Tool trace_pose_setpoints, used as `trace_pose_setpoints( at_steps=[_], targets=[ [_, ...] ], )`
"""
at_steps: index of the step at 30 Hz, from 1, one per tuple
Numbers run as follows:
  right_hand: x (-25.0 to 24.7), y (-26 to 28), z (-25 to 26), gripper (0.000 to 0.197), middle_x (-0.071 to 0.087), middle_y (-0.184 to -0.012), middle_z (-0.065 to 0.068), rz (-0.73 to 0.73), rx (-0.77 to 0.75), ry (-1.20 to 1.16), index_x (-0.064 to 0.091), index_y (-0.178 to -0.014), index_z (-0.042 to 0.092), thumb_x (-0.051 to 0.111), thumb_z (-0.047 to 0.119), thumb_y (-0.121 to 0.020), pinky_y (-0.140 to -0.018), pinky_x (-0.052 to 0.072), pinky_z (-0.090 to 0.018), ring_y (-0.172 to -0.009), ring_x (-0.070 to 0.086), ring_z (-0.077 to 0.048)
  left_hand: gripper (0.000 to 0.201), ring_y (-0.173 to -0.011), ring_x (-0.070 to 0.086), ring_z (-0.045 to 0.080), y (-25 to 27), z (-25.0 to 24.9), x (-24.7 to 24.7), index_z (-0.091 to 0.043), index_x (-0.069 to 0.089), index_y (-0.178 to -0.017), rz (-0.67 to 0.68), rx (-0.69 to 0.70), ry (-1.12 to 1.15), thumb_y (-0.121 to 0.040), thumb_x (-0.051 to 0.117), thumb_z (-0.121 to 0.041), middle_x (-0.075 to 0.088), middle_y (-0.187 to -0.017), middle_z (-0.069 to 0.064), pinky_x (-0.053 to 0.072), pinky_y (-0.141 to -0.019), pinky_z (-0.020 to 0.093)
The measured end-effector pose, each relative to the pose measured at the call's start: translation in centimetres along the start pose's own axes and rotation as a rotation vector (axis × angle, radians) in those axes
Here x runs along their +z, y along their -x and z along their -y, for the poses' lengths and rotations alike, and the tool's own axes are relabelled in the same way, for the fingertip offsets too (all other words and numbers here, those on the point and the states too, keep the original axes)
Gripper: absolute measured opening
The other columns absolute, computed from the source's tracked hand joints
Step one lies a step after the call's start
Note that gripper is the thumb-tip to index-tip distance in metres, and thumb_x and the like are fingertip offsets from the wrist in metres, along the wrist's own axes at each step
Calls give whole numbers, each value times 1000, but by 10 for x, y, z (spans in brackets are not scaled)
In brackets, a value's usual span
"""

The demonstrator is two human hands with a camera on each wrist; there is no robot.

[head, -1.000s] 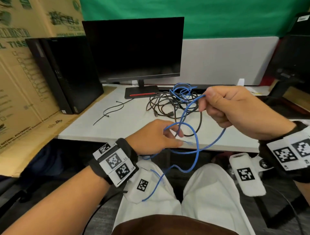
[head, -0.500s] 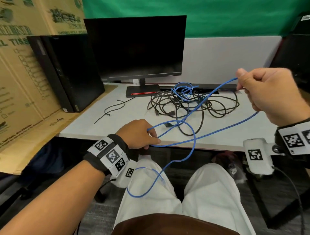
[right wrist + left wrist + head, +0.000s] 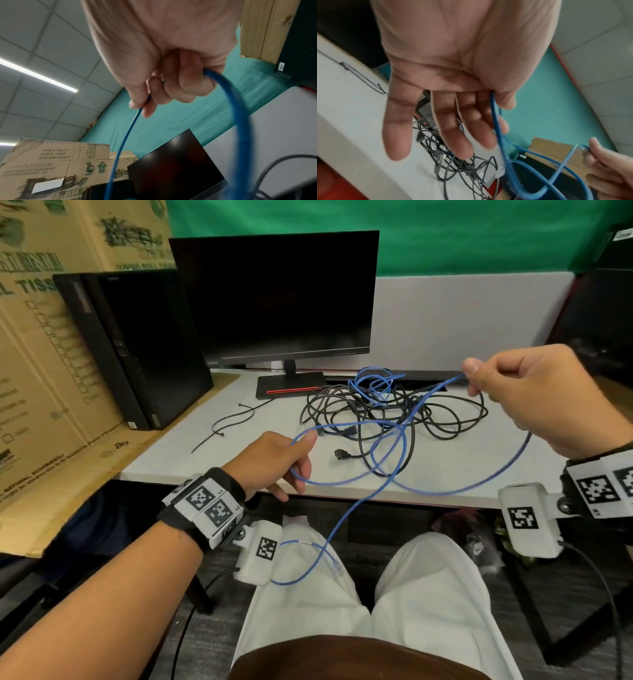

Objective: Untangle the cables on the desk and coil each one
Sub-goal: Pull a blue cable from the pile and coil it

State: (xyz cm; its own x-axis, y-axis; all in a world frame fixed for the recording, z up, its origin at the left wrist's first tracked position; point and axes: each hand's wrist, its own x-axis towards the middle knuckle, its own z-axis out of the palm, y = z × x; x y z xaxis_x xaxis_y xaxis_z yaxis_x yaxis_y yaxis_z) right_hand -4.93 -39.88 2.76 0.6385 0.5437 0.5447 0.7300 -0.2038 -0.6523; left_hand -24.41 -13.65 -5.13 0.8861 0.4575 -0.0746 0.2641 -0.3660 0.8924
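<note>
A long blue cable (image 3: 346,480) runs from a tangle of black cables (image 3: 442,419) on the white desk (image 3: 191,460) out to both my hands. My left hand (image 3: 301,460) sits at the desk's front edge and pinches a loop of it between thumb and forefinger; the left wrist view shows the other fingers of the left hand (image 3: 488,115) nearly straight. My right hand (image 3: 474,380) is raised at the right, fingers curled round the blue cable (image 3: 240,108). In the right wrist view the right hand (image 3: 142,106) pinches a thinner stretch. One plug end (image 3: 337,566) lies on my lap.
A dark monitor (image 3: 274,302) stands behind the tangle, a black PC tower (image 3: 137,347) to its left, cardboard boxes (image 3: 41,371) further left. A thin black tie (image 3: 226,422) lies on the desk's left part. A loose black plug (image 3: 340,454) lies near my left hand.
My right hand has swung up and to the right, away from the left, drawing the blue cable out of the tangle. The left hand has shifted slightly left, keeping its loop.
</note>
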Motion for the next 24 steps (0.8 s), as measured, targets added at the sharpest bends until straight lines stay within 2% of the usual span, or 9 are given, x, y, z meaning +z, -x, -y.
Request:
trace_pose_setpoints(
  at_steps=[3,6,8,11,13,15,17,21,24],
  targets=[
    [2,4,4,38,33,-44,-4,127,-29,23,73,-72,18,61,49,-90,-49,23,-19,-46,28,-9,69,-86,75,19,-1,-3,0,-19,58,-50,40,4,137,-85,43,-77,76,-84,11,60,-68,41],
    [4,6,6,31,27,-41,9,290,-12,-16,75,-76,23,59,47,-88,-39,18,-16,-42,19,-8,57,-93,74,24,-2,-8,-1,-21,54,-54,-33,51,268,-96,49,-58,69,-69,5,60,-82,47],
    [4,7,7,28,28,-45,8,384,13,-100,75,-81,24,58,44,-90,-41,18,-20,-46,19,-13,39,-93,72,23,-2,-10,0,-17,63,-71,-150,126,66,-99,55,-44,67,-72,1,59,-84,44],
    [6,8,13,32,27,-50,0,445,17,-281,74,-86,18,57,45,-87,-43,15,-24,-48,18,-17,21,-97,57,14,1,-15,12,-17,62,-111,-352,300,-370,-96,63,-31,58,-109,-3,48,-88,29],
    [8,10,17,31,28,-51,0,436,11,-348,73,-87,15,57,42,-88,-42,15,-22,-47,18,-15,22,-87,50,5,12,-27,22,-21,61,-102,-478,492,-438,-91,65,-39,54,-100,-7,43,-79,21],
    [11,11,21,29,29,-51,5,419,26,-398,71,-85,16,56,40,-90,-42,17,-19,-45,20,-12,40,-67,53,6,22,-42,30,-19,64,-78,-326,604,-341,-87,58,-58,61,-74,-5,43,-63,20],
    [13,13,25,28,27,-53,7,406,59,-452,70,-84,17,54,38,-93,-44,16,-19,-45,19,-11,52,-62,61,5,29,-51,38,-21,70,-72,-6,520,-244,-83,52,-68,68,-69,-3,48,-62,18],
    [13,16,33,28,24,-57,4,397,101,-565,67,-88,14,51,36,-98,-45,17,-16,-46,15,-11,55,-109,62,3,29,-37,51,-39,58,-129,348,325,-285,-80,69,-61,58,-130,-23,51,-93,24],
    [11,18,36,28,23,-58,5,392,139,-631,66,-89,14,51,36,-97,-43,18,-14,-45,14,-9,54,-106,62,-1,24,-24,54,-38,47,-137,313,336,-346,-89,72,-32,47,-142,-22,52,-92,22]
  ],
)
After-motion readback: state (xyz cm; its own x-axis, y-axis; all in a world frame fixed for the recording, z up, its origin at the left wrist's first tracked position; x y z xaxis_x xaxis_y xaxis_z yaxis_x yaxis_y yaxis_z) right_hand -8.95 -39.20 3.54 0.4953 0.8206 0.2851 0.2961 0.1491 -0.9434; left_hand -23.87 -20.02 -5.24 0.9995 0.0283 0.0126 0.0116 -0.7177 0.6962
